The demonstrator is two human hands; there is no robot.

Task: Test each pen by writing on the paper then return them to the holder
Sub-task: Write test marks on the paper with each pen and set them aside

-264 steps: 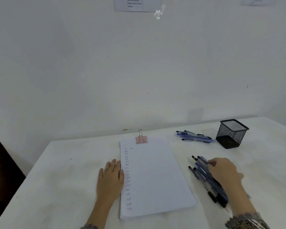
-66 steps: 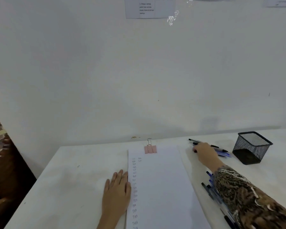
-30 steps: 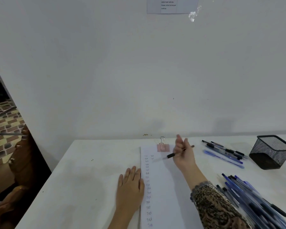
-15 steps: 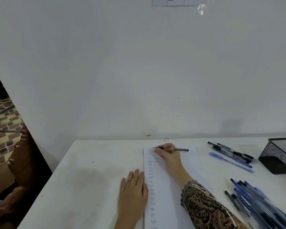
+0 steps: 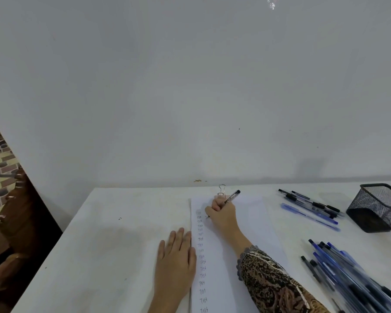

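Head camera gives me a white wall point(image 5: 190, 86) filling most of the view, with a white table point(image 5: 111, 245) butted against it. On the table lies the paper point(image 5: 253, 222), a long white stack running from the near edge towards the wall, and I take my bearings from it.

A patterned brown sleeve point(image 5: 271, 283) crosses the paper's near right part. Right of the paper, at the near end, I see a loose heap of blue and black pens point(image 5: 348, 274), blurred. Further right and nearer the wall stands the black mesh holder point(image 5: 375, 208), upright. Between the holder and the paper's far right corner lies a smaller row of pens point(image 5: 312, 206), flat on the table.

The left hand point(image 5: 175, 263) lies flat, fingers straight and together, just beside the paper's left edge and touching it. The right hand point(image 5: 221, 213) sits on the paper's far left part, fingers curled round a dark pen point(image 5: 233, 196) whose tip meets the sheet and whose back end tilts towards the wall.

A column of handwritten words point(image 5: 201, 256) runs down the paper's left margin. A binder clip point(image 5: 222, 189) grips the paper's far edge, just behind the right hand.
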